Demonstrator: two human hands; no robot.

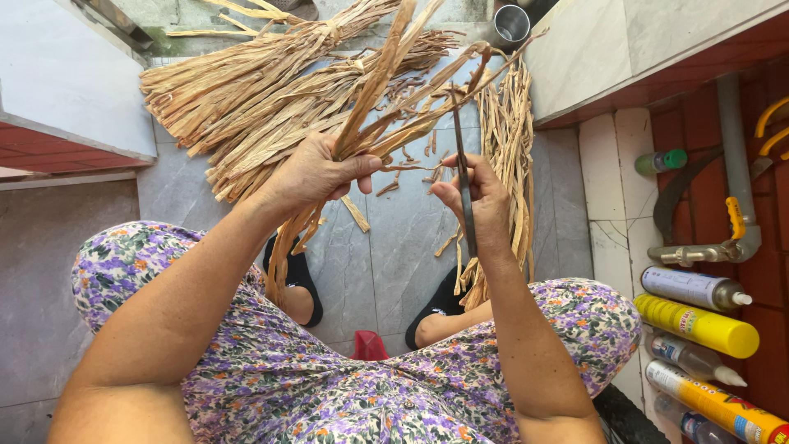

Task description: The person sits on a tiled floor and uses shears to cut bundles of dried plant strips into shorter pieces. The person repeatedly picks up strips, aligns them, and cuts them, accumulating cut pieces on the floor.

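My left hand (316,174) grips a bunch of long dried tan fibre strips (386,74) that fan upward and hang down past my knee. My right hand (481,201) holds a thin dark knife blade (462,156) upright, its edge close to the strips just right of the left hand. A big pile of the same dried strips (246,99) lies on the grey floor beyond my hands. Another bundle (509,140) lies to the right, behind my right hand. My lap is covered by purple flowered cloth (329,370).
Spray cans and bottles (699,325) lie on the red floor at the right beside a grey pipe with a tap (731,164). A metal cup (511,23) stands at the top. A pale stone ledge (625,49) runs top right, a white block (66,82) top left.
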